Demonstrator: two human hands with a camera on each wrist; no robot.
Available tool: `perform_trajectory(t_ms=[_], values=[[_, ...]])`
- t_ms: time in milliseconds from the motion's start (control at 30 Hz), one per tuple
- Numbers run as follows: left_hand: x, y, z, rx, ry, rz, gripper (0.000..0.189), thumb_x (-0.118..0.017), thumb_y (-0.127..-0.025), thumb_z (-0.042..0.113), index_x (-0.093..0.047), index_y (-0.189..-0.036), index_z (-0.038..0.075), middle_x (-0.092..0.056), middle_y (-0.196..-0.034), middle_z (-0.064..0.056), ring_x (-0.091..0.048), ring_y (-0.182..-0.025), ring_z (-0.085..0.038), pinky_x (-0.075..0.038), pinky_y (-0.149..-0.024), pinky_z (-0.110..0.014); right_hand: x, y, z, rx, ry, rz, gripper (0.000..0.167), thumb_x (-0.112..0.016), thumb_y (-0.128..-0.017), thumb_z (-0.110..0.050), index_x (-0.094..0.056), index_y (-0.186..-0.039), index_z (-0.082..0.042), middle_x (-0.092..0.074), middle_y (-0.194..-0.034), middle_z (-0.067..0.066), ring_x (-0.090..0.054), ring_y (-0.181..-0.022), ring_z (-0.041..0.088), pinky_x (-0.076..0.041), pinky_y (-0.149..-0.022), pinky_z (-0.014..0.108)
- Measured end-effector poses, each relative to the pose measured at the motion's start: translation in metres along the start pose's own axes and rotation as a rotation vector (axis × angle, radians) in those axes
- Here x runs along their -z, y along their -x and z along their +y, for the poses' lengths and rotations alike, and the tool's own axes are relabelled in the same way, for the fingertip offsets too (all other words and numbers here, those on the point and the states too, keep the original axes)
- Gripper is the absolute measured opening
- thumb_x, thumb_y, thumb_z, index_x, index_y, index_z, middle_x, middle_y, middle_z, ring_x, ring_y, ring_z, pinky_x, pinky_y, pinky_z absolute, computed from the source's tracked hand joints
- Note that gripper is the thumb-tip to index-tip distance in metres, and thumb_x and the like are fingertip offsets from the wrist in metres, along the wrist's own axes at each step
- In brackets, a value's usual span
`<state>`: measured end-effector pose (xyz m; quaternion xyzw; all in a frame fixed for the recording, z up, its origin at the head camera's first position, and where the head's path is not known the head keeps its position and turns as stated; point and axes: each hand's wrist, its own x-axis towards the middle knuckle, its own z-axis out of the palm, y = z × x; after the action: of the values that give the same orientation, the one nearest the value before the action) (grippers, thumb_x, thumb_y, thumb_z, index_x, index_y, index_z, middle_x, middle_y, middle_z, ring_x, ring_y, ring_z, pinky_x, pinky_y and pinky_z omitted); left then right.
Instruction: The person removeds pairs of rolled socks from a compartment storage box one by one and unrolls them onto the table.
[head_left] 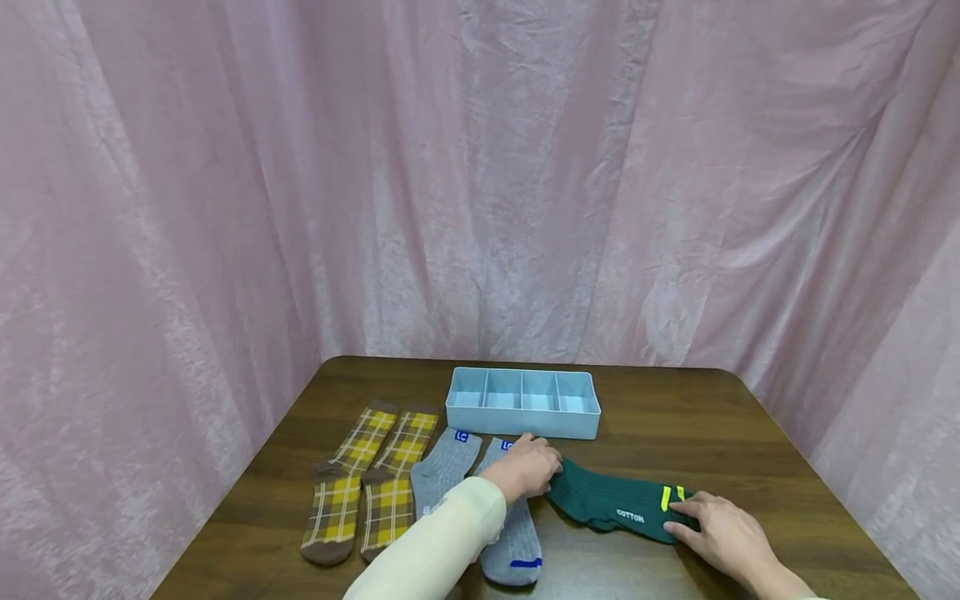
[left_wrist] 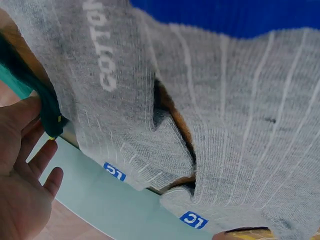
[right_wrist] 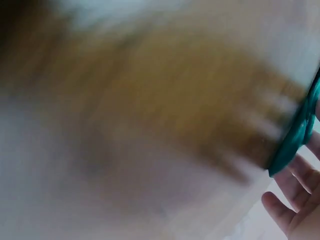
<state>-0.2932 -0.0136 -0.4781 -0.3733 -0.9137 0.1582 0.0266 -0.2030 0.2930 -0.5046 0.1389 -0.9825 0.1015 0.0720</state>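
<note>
A dark green sock (head_left: pixel 600 496) with COTTON lettering and two yellow stripes lies stretched sideways on the table's right half; a second layer shows along its lower edge. My left hand (head_left: pixel 534 467) pinches its left end, reaching over a grey sock (head_left: pixel 513 542). In the left wrist view, the green fabric (left_wrist: pixel 50 112) is between thumb and fingers of that hand (left_wrist: pixel 22 170). At the striped end, my right hand (head_left: pixel 723 533) holds the sock with thumb and fingertips. The right wrist view is blurred, but green fabric (right_wrist: pixel 295 132) shows against the right fingers (right_wrist: pixel 292 185).
A light blue box (head_left: pixel 522 423) with several compartments stands at the table's back. Another grey sock (head_left: pixel 446 467) lies left of my left hand. Two yellow-and-brown plaid socks (head_left: pixel 348 467) lie farther left on the wooden table (head_left: pixel 675 417). Pink curtains (head_left: pixel 525 183) hang behind.
</note>
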Motion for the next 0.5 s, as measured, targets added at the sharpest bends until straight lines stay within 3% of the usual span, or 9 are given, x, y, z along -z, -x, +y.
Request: perform_trajectory(t_ms=[100, 233, 333, 500], values=[[-0.003, -0.002, -0.002, 0.005, -0.036, 0.031, 0.021, -0.074, -0.089, 0.036, -0.074, -0.11, 0.033, -0.063, -0.123, 0.02, -0.054, -0.11, -0.008, -0.038, -0.082, -0.026, 0.004, 0.001, -0.003, 0.007, 0.002, -0.054, 0.043, -0.073, -0.084, -0.05, -0.077, -0.107, -0.015, -0.067, -0.114, 0.017, -0.064, -0.104, 0.038, -0.051, -0.082, 0.056], [-0.007, -0.004, -0.003, 0.02, -0.079, 0.076, 0.01, -0.072, -0.09, 0.033, -0.076, -0.099, 0.032, -0.063, -0.123, 0.018, -0.054, -0.11, -0.009, -0.039, -0.081, -0.027, 0.008, 0.005, -0.009, 0.024, 0.002, -0.102, 0.041, -0.075, -0.082, -0.05, -0.079, -0.105, -0.017, -0.068, -0.107, 0.008, -0.067, -0.092, 0.028, -0.053, -0.076, 0.049], [-0.009, -0.005, -0.003, 0.049, -0.085, 0.101, 0.007, -0.07, -0.091, 0.031, -0.076, -0.095, 0.031, -0.064, -0.122, 0.017, -0.054, -0.109, -0.009, -0.039, -0.08, -0.028, 0.008, 0.008, -0.013, 0.034, 0.012, -0.081, 0.04, -0.076, -0.08, -0.051, -0.08, -0.102, -0.018, -0.066, -0.098, -0.002, -0.066, -0.084, 0.021, -0.054, -0.071, 0.044], [-0.009, -0.007, -0.004, 0.105, -0.09, 0.103, 0.008, -0.071, -0.09, 0.036, -0.075, -0.096, 0.032, -0.064, -0.111, 0.013, -0.054, -0.102, -0.011, -0.039, -0.08, -0.029, 0.005, 0.013, -0.016, 0.041, 0.01, -0.023, 0.038, -0.075, -0.081, -0.051, -0.079, -0.099, -0.018, -0.065, -0.094, -0.004, -0.067, -0.085, 0.022, -0.053, -0.072, 0.043]])
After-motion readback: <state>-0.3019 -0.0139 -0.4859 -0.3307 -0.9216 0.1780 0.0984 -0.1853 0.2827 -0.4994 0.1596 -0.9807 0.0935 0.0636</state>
